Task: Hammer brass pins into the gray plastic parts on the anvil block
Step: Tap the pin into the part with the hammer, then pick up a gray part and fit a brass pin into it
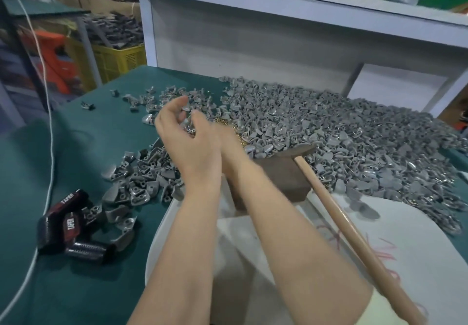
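Your left hand point(186, 137) is raised over the green counter point(76, 132), fingers curled and thumb set against them. A gray plastic part point(188, 128) shows in the gap between thumb and fingers, but you cannot tell whether the hand pinches it or it lies on the counter behind. Your right hand point(228, 142) is blurred and mostly hidden behind your left wrist, so how its fingers lie cannot be told. It sits at the near edge of the small pile of brass pins point(230, 124).

The brown anvil block point(281, 177) stands just beside your right forearm, on its right. The hammer point(339, 220) lies apart from both hands, its head on the block's top and its wooden handle slanting back toward you over a white sheet point(410, 243) marked with pink scribbles.

A large heap of gray parts point(342, 132) spreads behind and to the right of the block. A smaller heap point(141, 175) lies under your left forearm's left side. Black packets point(63, 220) lettered TAPER rest near the counter's left edge, beside a white cable point(51, 147).

Beyond the counter's far left corner, a yellow crate point(119, 58) holds dark parts piled above its rim.
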`<state>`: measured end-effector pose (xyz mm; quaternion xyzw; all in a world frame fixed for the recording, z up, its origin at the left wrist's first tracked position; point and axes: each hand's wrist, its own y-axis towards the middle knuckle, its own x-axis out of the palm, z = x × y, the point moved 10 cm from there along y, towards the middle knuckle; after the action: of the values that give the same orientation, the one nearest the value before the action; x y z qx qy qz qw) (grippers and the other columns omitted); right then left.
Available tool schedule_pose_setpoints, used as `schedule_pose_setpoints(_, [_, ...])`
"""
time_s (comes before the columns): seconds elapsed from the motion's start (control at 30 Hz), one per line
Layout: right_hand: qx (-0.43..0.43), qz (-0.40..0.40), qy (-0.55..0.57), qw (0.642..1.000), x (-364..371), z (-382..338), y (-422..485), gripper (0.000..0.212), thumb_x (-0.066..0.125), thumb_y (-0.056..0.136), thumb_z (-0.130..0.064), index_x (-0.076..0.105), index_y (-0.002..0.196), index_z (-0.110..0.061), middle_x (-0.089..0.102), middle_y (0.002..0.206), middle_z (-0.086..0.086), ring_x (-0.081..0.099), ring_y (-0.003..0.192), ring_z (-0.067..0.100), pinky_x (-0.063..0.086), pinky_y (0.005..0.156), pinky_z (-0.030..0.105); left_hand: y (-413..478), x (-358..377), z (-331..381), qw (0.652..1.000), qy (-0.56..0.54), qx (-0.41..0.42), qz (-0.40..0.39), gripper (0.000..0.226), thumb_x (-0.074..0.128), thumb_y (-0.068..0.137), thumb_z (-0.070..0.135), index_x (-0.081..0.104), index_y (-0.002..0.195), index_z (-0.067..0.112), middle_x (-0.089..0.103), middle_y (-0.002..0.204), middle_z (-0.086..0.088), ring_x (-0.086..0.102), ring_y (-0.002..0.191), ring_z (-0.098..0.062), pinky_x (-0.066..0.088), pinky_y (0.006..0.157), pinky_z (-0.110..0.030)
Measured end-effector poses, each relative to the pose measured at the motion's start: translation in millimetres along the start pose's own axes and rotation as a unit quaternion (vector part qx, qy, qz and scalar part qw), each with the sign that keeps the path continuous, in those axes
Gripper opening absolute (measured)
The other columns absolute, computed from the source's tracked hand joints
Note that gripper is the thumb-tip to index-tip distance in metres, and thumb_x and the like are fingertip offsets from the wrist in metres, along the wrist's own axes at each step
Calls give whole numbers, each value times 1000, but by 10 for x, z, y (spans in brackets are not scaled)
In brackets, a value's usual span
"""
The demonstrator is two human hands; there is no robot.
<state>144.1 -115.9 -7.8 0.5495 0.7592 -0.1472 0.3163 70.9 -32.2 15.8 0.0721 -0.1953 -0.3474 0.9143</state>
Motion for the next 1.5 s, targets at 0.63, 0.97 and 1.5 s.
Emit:
schedule_pose_setpoints(0.63, [6,174,169,970,-1232,488,-787,9,64,87,-10,60,84,-17,64,64,-6,57,54,-2,45,53,12,-698,955,-223,881,116,-3,-458,29,62,89,7,59,116,19,70,105,-3,66,99,-13,51,95,-33])
schedule_pose_setpoints(0.97, [53,152,42,986,-908,452,-285,7,60,90,-18,65,86,-22,70,92,-4,63,83,8,50,78,24,-60,286,-182,991,21,-47,-122,17,55,95,14,65,109,15,69,99,-2,66,90,-12,54,86,-29])
schedule_pose_setpoints(1.5, [127,-98,-266,951,242,467,329,31,41,97,-23,57,119,-8,59,122,12,57,110,29,47,96,40,4,53,-347,984,-127,-124,-2,13,60,91,9,55,87,21,67,77,6,66,71,0,49,67,-14])
